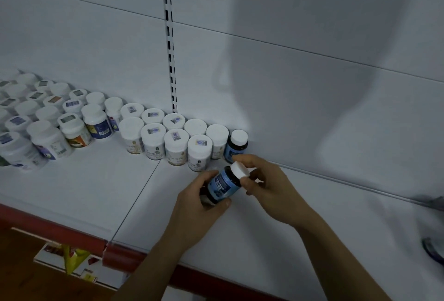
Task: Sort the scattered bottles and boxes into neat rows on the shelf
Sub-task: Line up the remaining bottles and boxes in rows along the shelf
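Left hand [200,196] curls round the blue-labelled bottle [224,186], right hand [266,180] pinches its white cap [240,169], holding it tilted over the shelf [312,216], lower centre. Its twin [236,145] ends the row [176,143] behind, likely marking its place.

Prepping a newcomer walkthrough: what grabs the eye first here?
Centre frame, the left hand grips a tilted blue-label bottle while the right hand pinches its white cap, over the shelf. Just behind, a matching bottle stands at the right end of the white jars rowed along the back panel.
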A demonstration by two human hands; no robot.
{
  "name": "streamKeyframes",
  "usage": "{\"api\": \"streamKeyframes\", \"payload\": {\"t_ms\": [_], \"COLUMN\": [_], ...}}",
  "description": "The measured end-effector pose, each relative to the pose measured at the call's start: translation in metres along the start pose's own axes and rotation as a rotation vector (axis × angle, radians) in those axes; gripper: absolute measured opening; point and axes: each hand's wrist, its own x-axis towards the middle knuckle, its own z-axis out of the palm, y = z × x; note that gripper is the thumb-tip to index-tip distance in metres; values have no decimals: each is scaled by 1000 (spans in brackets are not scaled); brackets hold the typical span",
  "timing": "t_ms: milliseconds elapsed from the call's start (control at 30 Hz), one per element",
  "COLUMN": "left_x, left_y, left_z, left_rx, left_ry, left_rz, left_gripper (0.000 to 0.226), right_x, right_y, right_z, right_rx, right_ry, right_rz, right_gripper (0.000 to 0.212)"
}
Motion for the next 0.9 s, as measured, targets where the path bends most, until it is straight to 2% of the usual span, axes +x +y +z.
{"api": "streamKeyframes", "payload": {"t_ms": [100,233,333,400,600,900], "left_x": [-2,-5,-7,-10,-9,-10], "left_y": [2,5,0,-1,1,7], "left_z": [2,6,10,15,14,13], "left_rx": [71,171,693,889,938,926], "left_ry": [-15,9,-50,-126,-169,-184], "left_rz": [21,48,96,144,128,93], "left_gripper": [50,59,69,64,63,61], "right_x": [-3,-1,12,24,54,54], "right_y": [0,-2,3,7,18,27], "right_z": [2,-5,-32,-46,-42,-30], "right_rx": [-71,-165,-363,-454,-662,-695], "right_ry": [54,148,220,232,151,257], "right_rz": [33,39,9,14,-22,-88], "right_gripper": [35,25,30,35,36,25]}}
